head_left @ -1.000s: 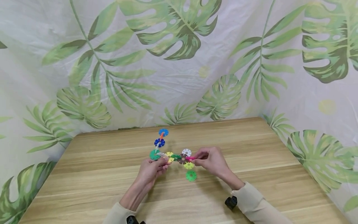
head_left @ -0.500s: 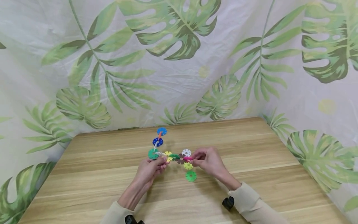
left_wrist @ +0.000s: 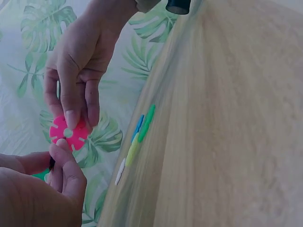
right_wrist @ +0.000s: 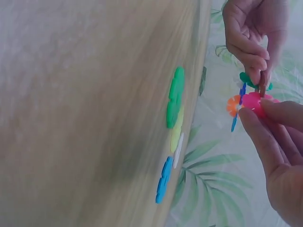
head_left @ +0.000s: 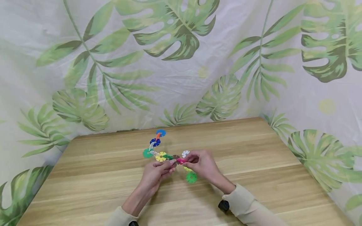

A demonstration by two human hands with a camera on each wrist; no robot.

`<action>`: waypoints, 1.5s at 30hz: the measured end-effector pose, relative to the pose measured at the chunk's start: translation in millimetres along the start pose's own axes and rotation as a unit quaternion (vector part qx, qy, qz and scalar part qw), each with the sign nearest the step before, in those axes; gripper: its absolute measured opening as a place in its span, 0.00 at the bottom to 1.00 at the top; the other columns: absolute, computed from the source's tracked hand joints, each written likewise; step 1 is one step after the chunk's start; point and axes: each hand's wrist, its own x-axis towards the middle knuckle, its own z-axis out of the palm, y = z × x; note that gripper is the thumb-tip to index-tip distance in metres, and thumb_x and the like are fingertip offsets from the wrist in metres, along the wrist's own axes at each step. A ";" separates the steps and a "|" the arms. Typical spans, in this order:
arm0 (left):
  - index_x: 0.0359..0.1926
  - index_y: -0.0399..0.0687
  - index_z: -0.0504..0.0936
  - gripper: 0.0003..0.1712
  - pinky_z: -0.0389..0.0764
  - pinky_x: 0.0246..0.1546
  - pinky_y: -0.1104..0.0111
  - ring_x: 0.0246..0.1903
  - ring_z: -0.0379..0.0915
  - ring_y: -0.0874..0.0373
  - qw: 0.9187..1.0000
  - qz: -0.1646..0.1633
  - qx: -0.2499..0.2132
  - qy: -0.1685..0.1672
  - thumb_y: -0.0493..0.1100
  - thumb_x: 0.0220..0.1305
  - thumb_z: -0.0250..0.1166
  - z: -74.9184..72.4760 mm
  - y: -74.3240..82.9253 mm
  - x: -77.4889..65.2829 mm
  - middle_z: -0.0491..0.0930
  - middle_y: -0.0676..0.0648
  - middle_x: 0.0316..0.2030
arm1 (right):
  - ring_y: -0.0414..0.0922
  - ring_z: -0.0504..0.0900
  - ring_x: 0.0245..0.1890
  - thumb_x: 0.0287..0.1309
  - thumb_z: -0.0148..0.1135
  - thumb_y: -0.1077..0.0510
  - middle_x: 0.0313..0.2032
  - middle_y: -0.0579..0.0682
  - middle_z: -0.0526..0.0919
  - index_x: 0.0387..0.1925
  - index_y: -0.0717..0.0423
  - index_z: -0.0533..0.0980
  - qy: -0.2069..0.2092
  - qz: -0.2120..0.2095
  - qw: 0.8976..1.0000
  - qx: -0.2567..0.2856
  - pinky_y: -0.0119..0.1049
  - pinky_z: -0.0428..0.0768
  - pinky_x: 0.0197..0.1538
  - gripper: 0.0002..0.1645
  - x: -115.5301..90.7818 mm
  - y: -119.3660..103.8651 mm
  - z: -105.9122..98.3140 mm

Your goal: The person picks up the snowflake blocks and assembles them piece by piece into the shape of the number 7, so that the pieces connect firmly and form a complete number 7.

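A chain of notched plastic discs hangs between both hands above the table. My left hand [head_left: 155, 174] pinches the brown disc [head_left: 176, 156] near the chain's right end; its fingers cover much of it. With thumb and fingers my right hand [head_left: 205, 166] grips a pink disc [left_wrist: 75, 142], whose edge meets the brown one. From the brown disc the chain runs left through a green disc [head_left: 168, 156], a yellow disc [head_left: 161, 157] and a white disc to a teal disc [head_left: 147, 153]. There it turns back through white, dark blue [head_left: 155, 142] and orange to a blue disc [head_left: 161, 133].
Several loose discs lie on the wooden table [head_left: 113, 182] by my right hand: white [head_left: 185, 153], yellow [head_left: 188, 169], green [head_left: 191, 177] and a blue disc [right_wrist: 164, 179], hidden in the head view. Behind the table hangs a leaf-patterned cloth [head_left: 181, 78].
My left hand has shifted its pinch from near the yellow disc in the chain to the brown disc. The chain and my right hand with the pink disc have moved left.
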 end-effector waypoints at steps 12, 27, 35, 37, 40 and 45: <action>0.57 0.29 0.83 0.16 0.90 0.41 0.75 0.36 0.89 0.61 0.999 -0.012 0.001 0.031 0.34 0.73 0.65 -8.6 9.2 -2.9 0.92 0.43 0.41 | 0.48 0.86 0.43 0.52 0.83 0.57 0.41 0.55 0.89 0.44 0.63 0.84 -0.130 0.075 0.975 -0.166 0.41 0.88 0.50 0.21 26.6 38.5 -43.0; 0.57 0.30 0.83 0.16 0.91 0.41 0.74 0.37 0.90 0.60 0.999 -0.012 -0.001 0.042 0.34 0.72 0.66 -9.4 8.4 -0.7 0.92 0.42 0.41 | 0.43 0.80 0.38 0.47 0.86 0.57 0.33 0.46 0.85 0.33 0.52 0.85 -0.153 0.157 0.957 -0.192 0.38 0.81 0.46 0.15 42.9 48.2 -42.4; 0.57 0.29 0.83 0.15 0.91 0.41 0.74 0.37 0.90 0.60 0.999 -0.008 -0.008 0.037 0.33 0.72 0.66 -9.1 8.7 0.7 0.92 0.43 0.41 | 0.42 0.78 0.30 0.44 0.87 0.58 0.28 0.47 0.83 0.31 0.53 0.82 -0.140 0.173 0.957 -0.185 0.31 0.75 0.35 0.17 43.1 45.3 -45.6; 0.56 0.29 0.83 0.15 0.91 0.42 0.74 0.36 0.90 0.60 0.999 -0.007 -0.011 0.035 0.33 0.72 0.66 -8.8 8.5 0.9 0.92 0.42 0.41 | 0.42 0.77 0.28 0.44 0.87 0.59 0.25 0.48 0.82 0.30 0.53 0.82 -0.130 0.178 0.959 -0.176 0.30 0.74 0.32 0.18 41.3 45.2 -46.2; 0.56 0.29 0.83 0.15 0.91 0.42 0.74 0.36 0.90 0.60 0.999 -0.007 -0.015 0.033 0.33 0.72 0.66 -8.5 7.8 0.8 0.92 0.42 0.41 | 0.42 0.79 0.24 0.45 0.85 0.63 0.24 0.48 0.83 0.30 0.55 0.82 -0.118 0.188 0.963 -0.153 0.29 0.79 0.28 0.15 38.6 46.2 -46.2; 0.56 0.29 0.83 0.15 0.90 0.41 0.74 0.36 0.89 0.60 0.999 -0.009 -0.019 0.036 0.32 0.73 0.65 -8.8 6.9 -0.5 0.92 0.42 0.40 | 0.43 0.84 0.23 0.50 0.79 0.71 0.25 0.51 0.87 0.29 0.60 0.82 -0.108 0.195 0.969 -0.108 0.33 0.88 0.28 0.11 32.1 45.9 -47.8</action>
